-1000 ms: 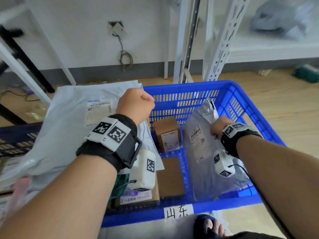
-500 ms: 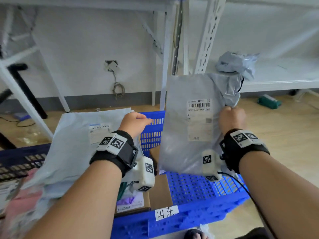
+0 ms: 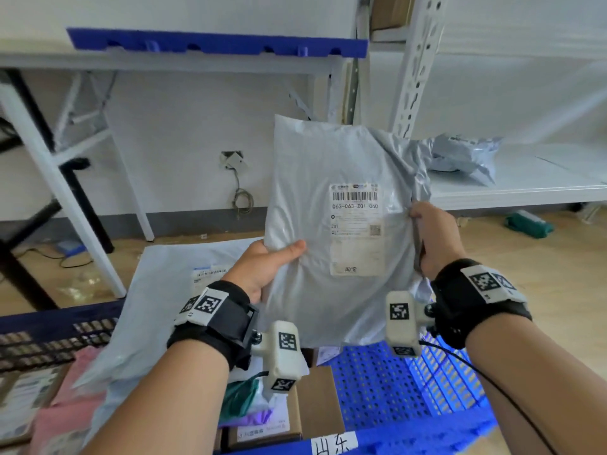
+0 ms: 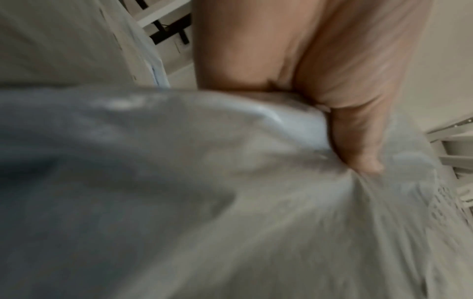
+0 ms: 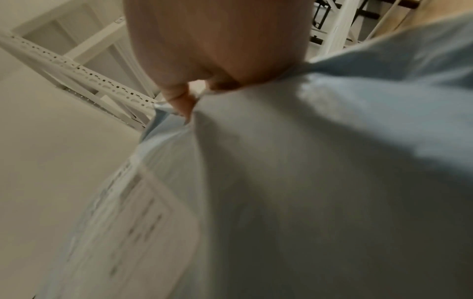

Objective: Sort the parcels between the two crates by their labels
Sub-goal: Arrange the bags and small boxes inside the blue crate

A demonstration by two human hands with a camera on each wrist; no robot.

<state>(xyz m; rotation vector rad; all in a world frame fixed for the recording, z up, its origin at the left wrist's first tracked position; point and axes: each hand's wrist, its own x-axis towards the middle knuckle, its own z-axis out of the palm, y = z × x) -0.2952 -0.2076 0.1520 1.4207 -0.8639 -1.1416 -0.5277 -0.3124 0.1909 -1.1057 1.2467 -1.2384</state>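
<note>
A grey plastic mailer parcel (image 3: 315, 231) is held upright in front of me, its white shipping label (image 3: 356, 229) facing the camera. My left hand (image 3: 272, 261) grips its lower left edge, thumb on the front. My right hand (image 3: 430, 231) pinches the crumpled right edge. The left wrist view shows my left hand's thumb (image 4: 358, 145) pressed into the grey parcel (image 4: 230, 202). The right wrist view shows fingers (image 5: 179, 99) pinching the parcel (image 5: 332, 182) next to its label (image 5: 133, 222). The blue crate (image 3: 394, 395) lies below, tagged with a handwritten paper tag (image 3: 333, 443).
A large pale mailer (image 3: 170, 290) lies across the dark crate (image 3: 49, 333) on the left, beside a pink parcel (image 3: 65, 405). Cardboard boxes (image 3: 312, 405) sit in the blue crate. White shelving (image 3: 525, 178) behind holds another grey bag (image 3: 466, 156).
The grey parcel rose out of the blue crate in my right hand. My left hand let go of the large pale mailer and took the grey parcel's left edge.
</note>
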